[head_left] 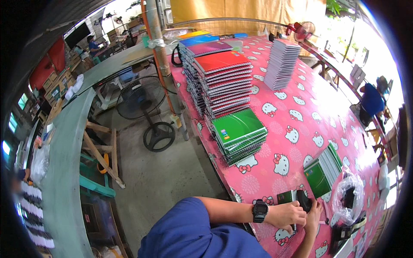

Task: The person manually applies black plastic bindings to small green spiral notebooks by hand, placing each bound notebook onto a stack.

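My left hand (289, 216), with a black watch on its wrist, is closed with fingers curled above a small green-covered notebook (285, 197) on the table. My right hand (313, 216) is right beside it, fingers bent against a black rounded object (304, 200) whose kind I cannot make out. What lies inside either hand is hidden. Just beyond them a leaning row of green spiral notebooks (323, 171) rests on the pink patterned tablecloth (275, 142). A stack of green notebooks (241, 131) stands farther off to the left.
Tall stacks of red notebooks (223, 79) and a white-edged stack (282, 64) stand at the back. Clear plastic wrap (347, 195) lies at right. Beyond the table's left edge are a black floor fan (141, 101) and a long green table (71, 167). Another person (373, 99) is at far right.
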The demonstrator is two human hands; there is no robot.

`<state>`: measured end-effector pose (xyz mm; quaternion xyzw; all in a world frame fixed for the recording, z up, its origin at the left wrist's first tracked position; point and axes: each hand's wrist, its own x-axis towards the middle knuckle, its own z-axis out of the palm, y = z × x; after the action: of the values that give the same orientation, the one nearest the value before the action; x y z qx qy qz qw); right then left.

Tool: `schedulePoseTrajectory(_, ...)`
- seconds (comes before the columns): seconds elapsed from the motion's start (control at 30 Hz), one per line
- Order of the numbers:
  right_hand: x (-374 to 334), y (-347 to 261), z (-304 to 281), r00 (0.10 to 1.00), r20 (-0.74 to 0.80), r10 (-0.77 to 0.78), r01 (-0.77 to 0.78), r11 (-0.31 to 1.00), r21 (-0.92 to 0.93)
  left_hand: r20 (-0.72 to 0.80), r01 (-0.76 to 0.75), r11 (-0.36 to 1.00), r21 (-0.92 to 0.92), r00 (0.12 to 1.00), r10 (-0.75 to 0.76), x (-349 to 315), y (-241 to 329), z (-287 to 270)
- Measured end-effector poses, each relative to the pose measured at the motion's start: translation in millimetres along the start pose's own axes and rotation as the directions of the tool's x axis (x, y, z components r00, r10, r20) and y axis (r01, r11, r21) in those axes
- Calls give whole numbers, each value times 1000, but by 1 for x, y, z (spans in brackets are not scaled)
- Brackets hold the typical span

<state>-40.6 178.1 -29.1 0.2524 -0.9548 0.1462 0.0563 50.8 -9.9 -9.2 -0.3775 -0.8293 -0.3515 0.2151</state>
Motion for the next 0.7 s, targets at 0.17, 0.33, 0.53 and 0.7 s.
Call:
schedulePoseTrajectory(0.17, -5, -22, 7, 984, -119, 129, -133, 991, -28, -10, -59, 996, 69, 998, 60, 1, -2, 4)
schedulePoseTrajectory(0.33, -30, 8, -14, 996, 37, 76, -81, 745, 662, 106, -18, 998, 66, 994, 11, 1, -9, 16)
schedulePoseTrajectory(0.53, -55, 21, -18, 966, 259, -11, -252, 200, 947, -129, -11, 1000, 24, 992, 14, -8, -17, -18)
schedulePoseTrajectory(0.7, -52, 12, -3, 872, -133, -470, 193, 80, 978, -107, 22, 998, -58, 994, -28, -13, -25, -12)
